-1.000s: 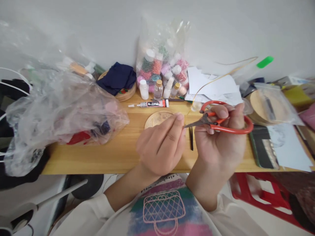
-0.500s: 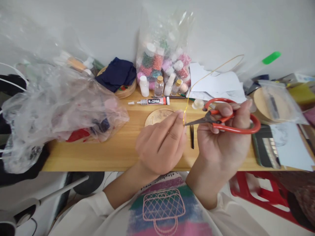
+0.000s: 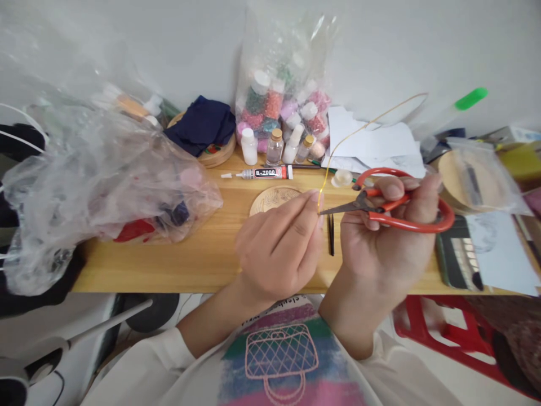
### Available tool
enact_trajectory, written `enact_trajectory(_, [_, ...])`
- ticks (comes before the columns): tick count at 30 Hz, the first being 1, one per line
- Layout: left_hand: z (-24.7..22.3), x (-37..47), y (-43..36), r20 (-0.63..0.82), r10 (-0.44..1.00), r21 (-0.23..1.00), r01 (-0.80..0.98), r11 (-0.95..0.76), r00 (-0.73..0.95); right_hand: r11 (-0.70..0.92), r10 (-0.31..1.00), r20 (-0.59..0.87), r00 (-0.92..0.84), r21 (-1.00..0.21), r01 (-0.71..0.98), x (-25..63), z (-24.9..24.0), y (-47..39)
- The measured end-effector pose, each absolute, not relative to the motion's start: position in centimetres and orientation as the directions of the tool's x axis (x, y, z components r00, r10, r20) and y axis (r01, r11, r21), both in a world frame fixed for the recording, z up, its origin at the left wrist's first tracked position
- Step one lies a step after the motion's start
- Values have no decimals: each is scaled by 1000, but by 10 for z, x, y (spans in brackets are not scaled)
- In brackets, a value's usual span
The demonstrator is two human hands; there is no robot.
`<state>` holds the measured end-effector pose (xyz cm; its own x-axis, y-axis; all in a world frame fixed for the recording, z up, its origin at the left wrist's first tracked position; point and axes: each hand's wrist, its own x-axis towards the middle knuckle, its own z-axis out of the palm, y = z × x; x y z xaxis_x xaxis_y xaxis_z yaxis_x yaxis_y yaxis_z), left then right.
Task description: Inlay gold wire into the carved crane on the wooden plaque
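Note:
My left hand (image 3: pixel 279 248) is closed in a pinch on a thin gold wire (image 3: pixel 328 163), which rises from the fingertips and bends over to the right in a long loop. My right hand (image 3: pixel 386 239) grips red-handled scissors (image 3: pixel 367 202), with fingers through the handles. The dark scissor blades point left, and their tips meet the wire's lower end close to my left fingertips. Below the left hand, partly covered by it, lies a round wooden disc (image 3: pixel 270 200) with line markings. Black tweezers (image 3: pixel 331 237) rest on the table between my hands.
Behind my hands lie a B-7000 glue tube (image 3: pixel 266 172), small bottles (image 3: pixel 274 148) and a clear bag of colourful jars (image 3: pixel 270 104). A crumpled plastic bag (image 3: pixel 105 186) fills the left side. White papers (image 3: pixel 374 141), a phone (image 3: pixel 456 254) and a wooden round (image 3: pixel 460 175) are at right.
The scissors and right hand have shifted very slightly to the right in the picture, along with the wire's loop. Both hands keep their holds.

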<state>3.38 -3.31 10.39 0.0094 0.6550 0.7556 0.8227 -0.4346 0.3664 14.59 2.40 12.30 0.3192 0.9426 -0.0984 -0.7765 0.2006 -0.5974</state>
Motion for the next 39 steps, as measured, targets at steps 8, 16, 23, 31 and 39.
enact_trajectory(8, [104,35,-33,755,655,379,813,-441,3,185,938,-110,329,-644,-742,146,128,21])
enact_trajectory(16, [106,37,-35,729,683,480,744,-464,-45,241,925,-60,374,-668,-704,143,129,20])
enact_trajectory(23, [107,39,-34,729,677,549,678,-489,-102,228,899,-141,416,-659,-717,140,138,20])
enact_trajectory(31, [106,39,-36,714,688,591,637,-495,-127,257,868,-150,473,-679,-688,137,145,18])
enact_trajectory(39, [111,40,-39,626,760,715,516,-472,-172,398,887,110,448,-673,-623,144,134,16])
